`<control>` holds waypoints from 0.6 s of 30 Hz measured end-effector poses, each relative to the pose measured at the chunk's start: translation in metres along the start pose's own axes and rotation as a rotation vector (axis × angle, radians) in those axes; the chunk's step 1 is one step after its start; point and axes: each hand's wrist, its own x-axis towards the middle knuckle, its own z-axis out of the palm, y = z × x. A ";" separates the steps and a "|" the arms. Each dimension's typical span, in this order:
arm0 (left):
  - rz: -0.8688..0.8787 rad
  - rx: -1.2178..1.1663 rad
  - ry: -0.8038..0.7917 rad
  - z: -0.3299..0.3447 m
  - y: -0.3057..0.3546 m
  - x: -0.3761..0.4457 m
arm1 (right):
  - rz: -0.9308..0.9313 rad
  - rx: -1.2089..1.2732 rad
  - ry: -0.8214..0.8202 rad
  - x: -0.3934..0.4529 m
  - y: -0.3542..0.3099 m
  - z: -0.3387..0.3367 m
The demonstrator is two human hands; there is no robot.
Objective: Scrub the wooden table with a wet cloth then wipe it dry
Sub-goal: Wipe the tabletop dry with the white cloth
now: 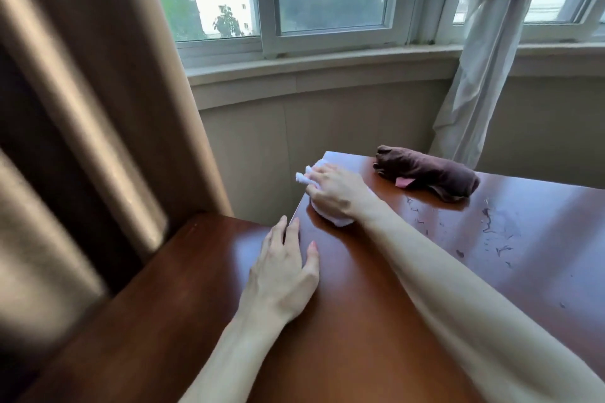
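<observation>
While pressing the bunched white wet cloth point(327, 206) against the far left corner of the glossy reddish-brown wooden table point(376, 304), right hand point(334, 191) curled over the wad, fingers clamped on the fabric, one tail of it poking past the table edge. Left hand point(284, 275) spread flat nearer on the left edge, fingers straight, holding nothing, seemingly bracing. Judged as the wet scrubbing stage, drying not yet begun.

To scrub well from here: keep the palm weight over the middle of the cloth, not the fingertips, so the pad stays flat. Work in overlapping strokes from that far corner toward the near side. Gather in the loose tail so it does not drag off the edge. Keep the left hand planted, clear of the stroke.

Further right, dark flecks and smears point(494, 229) scattered on the tabletop, apparently grime or wet marks; likely needing firmer, repeated passes. Beyond them, near the far edge, a rolled dark brown towel point(425, 175) with a pink tag, well apart from the white cloth, probably meant for drying; best kept off the damp patches until then.

Left of the table, a heavy tan curtain point(82, 91); behind, a white-framed window point(268, 36) and a knotted pale sheer curtain point(484, 59).
</observation>
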 end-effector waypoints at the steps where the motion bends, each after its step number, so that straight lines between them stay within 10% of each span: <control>1: -0.014 -0.141 0.020 -0.007 -0.001 -0.002 | -0.029 0.039 -0.011 -0.021 -0.016 -0.003; 4: -0.107 -0.469 0.102 -0.036 -0.004 -0.019 | -0.112 0.050 -0.003 -0.091 -0.071 -0.009; 12: -0.052 -0.248 0.086 -0.079 -0.045 -0.125 | -0.357 0.132 0.134 -0.265 -0.196 -0.001; 18: 0.126 -0.055 0.050 -0.095 -0.070 -0.214 | -0.393 0.231 -0.006 -0.293 -0.146 -0.021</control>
